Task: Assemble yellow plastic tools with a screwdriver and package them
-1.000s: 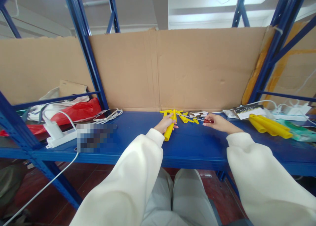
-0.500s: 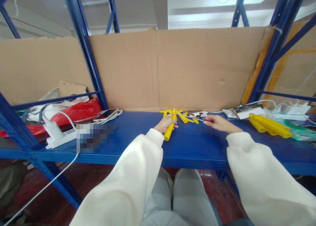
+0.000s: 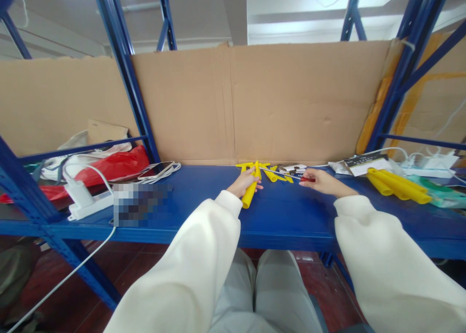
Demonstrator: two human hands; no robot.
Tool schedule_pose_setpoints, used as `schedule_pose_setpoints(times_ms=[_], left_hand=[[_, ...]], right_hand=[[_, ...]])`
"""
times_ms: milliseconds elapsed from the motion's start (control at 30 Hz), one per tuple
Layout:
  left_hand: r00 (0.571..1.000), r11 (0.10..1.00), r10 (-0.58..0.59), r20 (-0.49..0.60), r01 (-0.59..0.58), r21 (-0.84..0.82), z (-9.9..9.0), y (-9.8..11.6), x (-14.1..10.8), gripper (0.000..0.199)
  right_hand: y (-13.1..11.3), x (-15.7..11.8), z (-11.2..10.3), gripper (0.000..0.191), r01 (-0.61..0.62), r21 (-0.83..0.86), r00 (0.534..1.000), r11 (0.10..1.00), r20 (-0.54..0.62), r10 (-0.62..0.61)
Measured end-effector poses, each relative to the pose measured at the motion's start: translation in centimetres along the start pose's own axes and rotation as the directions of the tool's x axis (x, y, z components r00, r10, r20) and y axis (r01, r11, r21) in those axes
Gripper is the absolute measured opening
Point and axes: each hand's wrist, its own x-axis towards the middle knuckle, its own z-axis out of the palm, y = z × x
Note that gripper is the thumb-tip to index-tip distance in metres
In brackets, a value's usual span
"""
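Note:
My left hand [image 3: 245,181] is closed round a yellow tube-like part [image 3: 249,196] over the blue table [image 3: 204,197]. In my right hand [image 3: 317,181] is the red handle of a screwdriver [image 3: 287,175]; its long metal shaft points left, and the tip reaches the upper end of the yellow part. Whether the tip touches it is too small to tell. Several smaller yellow pieces [image 3: 271,174] lie behind and between my hands, near the cardboard.
Upright cardboard [image 3: 284,105] closes the back. Yellow tubes [image 3: 396,185] lie at the right beside a green bag [image 3: 444,192]. At the left are a white power strip [image 3: 89,204], a phone [image 3: 156,171] with cable and a red bag [image 3: 116,165]. Blue posts [image 3: 140,90] flank the table.
The fingers of my right hand have shifted slightly on the screwdriver, and more of its red handle shows. My left hand and the yellow part have stayed in place.

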Motion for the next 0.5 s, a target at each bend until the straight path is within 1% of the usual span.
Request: schedule_pose_setpoints(times_ms=[200, 333, 500], left_hand=[[1.000, 1.000, 0.001, 0.009, -0.001, -0.002, -0.05, 0.02, 0.02, 0.070], [1.000, 1.000, 0.008, 0.001, -0.008, 0.012, -0.01, -0.08, 0.09, 0.069], [0.997, 0.997, 0.072, -0.011, -0.072, 0.009, 0.02, 0.06, -0.20, 0.069]], right_hand=[[-0.50, -0.22, -0.30, 0.050, -0.017, -0.047, 0.999, 0.999, 0.046, 0.019], [-0.41, -0.23, -0.32, 0.046, -0.015, -0.066, 0.998, 0.998, 0.053, 0.019], [-0.11, -0.19, -0.19, 0.045, -0.027, -0.071, 0.998, 0.997, 0.049, 0.030]])
